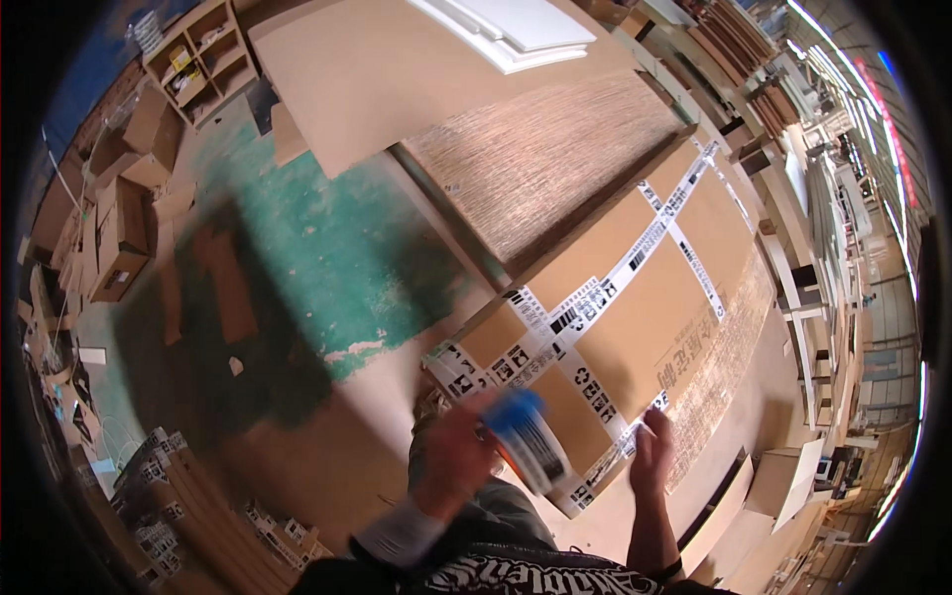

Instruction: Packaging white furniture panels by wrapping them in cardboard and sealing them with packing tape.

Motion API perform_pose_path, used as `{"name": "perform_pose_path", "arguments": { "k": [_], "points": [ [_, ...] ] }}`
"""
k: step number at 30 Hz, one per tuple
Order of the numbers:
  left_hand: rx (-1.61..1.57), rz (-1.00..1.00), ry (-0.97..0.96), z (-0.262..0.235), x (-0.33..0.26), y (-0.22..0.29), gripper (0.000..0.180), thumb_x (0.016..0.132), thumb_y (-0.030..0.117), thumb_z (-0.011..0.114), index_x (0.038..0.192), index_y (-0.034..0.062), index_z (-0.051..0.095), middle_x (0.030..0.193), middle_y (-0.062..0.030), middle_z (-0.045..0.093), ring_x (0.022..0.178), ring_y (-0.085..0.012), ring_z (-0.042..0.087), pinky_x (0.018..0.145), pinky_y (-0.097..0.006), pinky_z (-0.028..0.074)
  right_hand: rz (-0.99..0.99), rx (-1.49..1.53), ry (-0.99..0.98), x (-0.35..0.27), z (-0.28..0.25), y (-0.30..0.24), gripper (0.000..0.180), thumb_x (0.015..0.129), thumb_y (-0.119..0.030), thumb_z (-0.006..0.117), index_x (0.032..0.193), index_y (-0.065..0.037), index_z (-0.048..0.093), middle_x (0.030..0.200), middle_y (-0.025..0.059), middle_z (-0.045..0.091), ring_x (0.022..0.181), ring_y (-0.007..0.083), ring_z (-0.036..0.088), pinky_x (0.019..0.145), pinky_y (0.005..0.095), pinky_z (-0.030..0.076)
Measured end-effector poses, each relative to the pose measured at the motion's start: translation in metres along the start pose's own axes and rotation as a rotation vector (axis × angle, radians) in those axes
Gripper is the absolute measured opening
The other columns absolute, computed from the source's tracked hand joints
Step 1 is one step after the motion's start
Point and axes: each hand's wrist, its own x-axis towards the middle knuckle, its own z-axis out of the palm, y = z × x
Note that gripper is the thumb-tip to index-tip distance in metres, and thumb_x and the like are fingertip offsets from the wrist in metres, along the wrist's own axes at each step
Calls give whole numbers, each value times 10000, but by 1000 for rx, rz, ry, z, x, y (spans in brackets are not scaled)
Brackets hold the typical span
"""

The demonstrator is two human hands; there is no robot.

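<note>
A flat brown cardboard package (625, 347) lies before me, crossed by black-and-white printed tape strips (585, 313). My left hand (458, 451), smeared by motion, is closed around a tape dispenser with a blue top (518, 409) and an orange part. A wide printed roll shows on the dispenser, over the package's near end. At the package's near right edge, my right hand (651, 451) has its fingers curled in beside the end of a tape strip. Whether those fingers pinch the tape cannot be made out.
Beyond the package lies a wood-grain panel (535, 159), then a brown sheet (357, 79) bearing white boards (516, 30). Cardboard boxes (121, 238) stand at the left, by a shelf (203, 55). Long taped packages (198, 496) lie lower left; stacked boards (729, 45) line the right.
</note>
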Motion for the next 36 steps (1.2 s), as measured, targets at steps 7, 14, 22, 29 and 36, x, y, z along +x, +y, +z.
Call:
{"name": "perform_pose_path", "arguments": {
  "k": [7, 14, 22, 29, 36],
  "points": [
    [-103, 44, -253, 28, -36, 32, 373, 790, 106, 687, 1133, -27, 631, 1272, -208, 571, 1241, -379, 515, 1074, -474, 380, -316, -399, -717, -24, 52, -105, 573, 862, -471, 642, 1371, -249, 501, 1110, 205, 619, 977, 413, 639, 755, 487, 549],
    [898, 430, -191, 36, 5, -35, 759, 926, 539, 528, 1344, -90, 444, 1445, -283, 395, 1366, -472, 334, 1132, -596, 221, -346, -245, -590, -110, -16, -12, 637, 817, -373, 729, 1407, -307, 499, 799, 145, 601, 656, 339, 632, 632, 432, 554],
    [873, 579, -529, 165, -122, 28, 843, 861, 539, 591, 1383, -87, 380, 1499, -293, 302, 1421, -471, 223, 1120, -676, 131, -153, -385, -709, -175, -82, 122, 643, 810, -492, 693, 1401, -341, 492, 889, 173, 624, 722, 389, 654, 702, 456, 546],
    [938, 643, -445, 187, -130, 17, 860, 767, 423, 684, 1396, -77, 375, 1498, -275, 324, 1417, -454, 251, 1115, -676, 153, 144, -113, -692, -148, -71, 128, 567, 788, -502, 675, 1290, -245, 609, 1043, 182, 695, 940, 383, 666, 845, 458, 525],
    [1020, 625, -477, 193, -131, 14, 805, 754, 338, 696, 1422, 10, 388, 1513, -238, 300, 1422, -435, 239, 1125, -645, 168, 368, -375, -775, -181, -52, 219, 551, 798, -549, 606, 1180, -158, 672, 1125, 153, 683, 1030, 360, 643, 881, 425, 521]
  ]
}}
